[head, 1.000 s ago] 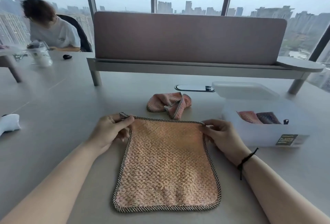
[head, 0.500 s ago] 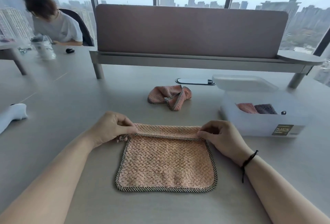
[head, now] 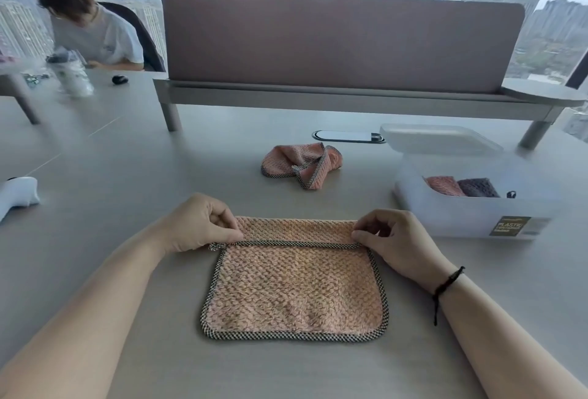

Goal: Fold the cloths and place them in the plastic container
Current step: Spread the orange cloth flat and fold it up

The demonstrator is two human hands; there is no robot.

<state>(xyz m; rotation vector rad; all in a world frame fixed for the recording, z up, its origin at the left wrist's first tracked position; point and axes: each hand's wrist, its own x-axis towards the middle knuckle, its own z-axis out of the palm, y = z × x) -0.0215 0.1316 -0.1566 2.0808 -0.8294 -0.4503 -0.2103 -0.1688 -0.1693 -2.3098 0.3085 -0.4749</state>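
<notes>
A pink cloth (head: 296,290) with a checked border lies on the table in front of me, its far edge turned over toward me. My left hand (head: 200,223) pinches the far left corner of that edge and my right hand (head: 394,239) pinches the far right corner. A second pink cloth (head: 299,164) lies crumpled farther back. The clear plastic container (head: 461,210) stands at the right, holding a folded pink cloth (head: 440,185) and a dark purple one (head: 477,188).
The container's lid (head: 436,139) lies behind it. A desk divider (head: 340,42) on a raised shelf spans the back. A white object (head: 16,195) sits at the left edge. A person (head: 86,23) sits at the far left behind a bottle (head: 73,73).
Both hands have drawn the cloth's far edge over toward me, so the flat cloth now has a folded strip along its far side. The camera view has shifted slightly.
</notes>
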